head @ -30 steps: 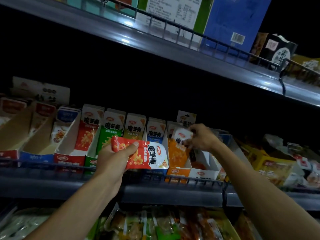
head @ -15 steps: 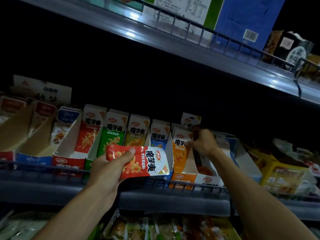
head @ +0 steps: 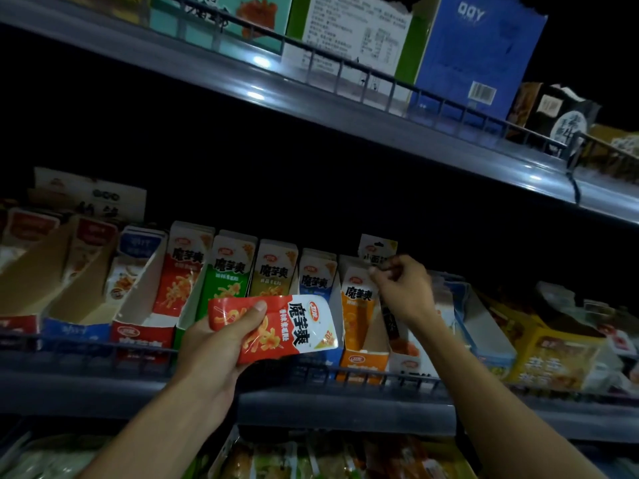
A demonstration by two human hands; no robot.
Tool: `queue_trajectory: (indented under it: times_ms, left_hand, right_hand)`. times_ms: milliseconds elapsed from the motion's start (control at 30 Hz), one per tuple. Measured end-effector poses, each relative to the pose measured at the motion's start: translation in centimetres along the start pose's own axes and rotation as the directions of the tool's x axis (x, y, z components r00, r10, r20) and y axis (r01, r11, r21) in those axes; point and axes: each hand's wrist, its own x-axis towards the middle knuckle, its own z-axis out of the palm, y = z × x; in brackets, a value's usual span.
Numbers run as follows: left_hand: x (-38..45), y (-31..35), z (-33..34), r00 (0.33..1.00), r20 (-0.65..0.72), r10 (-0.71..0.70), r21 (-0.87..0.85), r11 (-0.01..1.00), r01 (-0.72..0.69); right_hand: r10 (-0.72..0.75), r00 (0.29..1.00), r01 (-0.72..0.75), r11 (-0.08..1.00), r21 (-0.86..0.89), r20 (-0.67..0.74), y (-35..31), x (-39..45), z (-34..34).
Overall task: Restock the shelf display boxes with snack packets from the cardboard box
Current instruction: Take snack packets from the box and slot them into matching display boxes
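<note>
Mid-restock: left hand (head: 214, 344) grips red snack packet (head: 276, 326), thumb curled over its face, below the red display box (head: 152, 305); right hand (head: 403, 288), fingers curled, seemingly empty, beside orange display box (head: 359, 326); next, probably slot red packet upright

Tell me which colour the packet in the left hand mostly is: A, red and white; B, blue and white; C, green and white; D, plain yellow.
A: the left hand grips a snack packet printed red with a white end, held sideways in front of the display boxes on the shelf.
</note>
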Motion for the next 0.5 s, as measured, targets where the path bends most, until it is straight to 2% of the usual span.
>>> queue_trajectory:
  times_ms: [67,100,167,233,267,400,500]
  left_hand:
    - [-0.2,0.4,0.1,1.0,0.002,0.015,-0.031,0.999,-0.015]
    - [-0.4,0.6,0.0,1.0,-0.002,0.022,-0.048,0.999,-0.022]
    - [-0.7,1.1,-0.2,0.999,-0.016,0.034,-0.066,0.997,-0.035]
    - [-1.0,1.5,-0.7,0.999,-0.03,0.045,-0.062,0.997,-0.047]
    - [-1.1,1.8,-1.1,0.998,-0.036,0.049,-0.055,0.997,-0.051]
    - [-1.1,2.8,-4.2,0.999,-0.036,0.038,0.013,0.999,-0.038]
    - [-0.7,3.4,-6.7,0.998,-0.051,0.036,0.078,0.996,-0.032]
  right_hand:
    - [-0.061,0.99,0.04,0.987,0.156,0.131,-3.0,-2.0,0.0]
    - [-0.076,0.965,0.023,0.979,0.204,0.252,-4.6,-3.1,0.1]
    - [-0.066,0.847,-0.077,0.967,0.244,0.527,-7.1,-4.9,0.5]
    - [-0.06,0.742,-0.16,0.951,0.263,0.668,-8.3,-6.0,1.4]
    - [-0.062,0.733,-0.182,0.942,0.283,0.678,-8.7,-6.2,1.7]
    - [0.001,0.784,-0.282,0.892,0.354,0.621,-9.4,-5.6,3.1]
    - [0.034,0.762,-0.338,0.872,0.353,0.647,-10.0,-5.2,4.6]
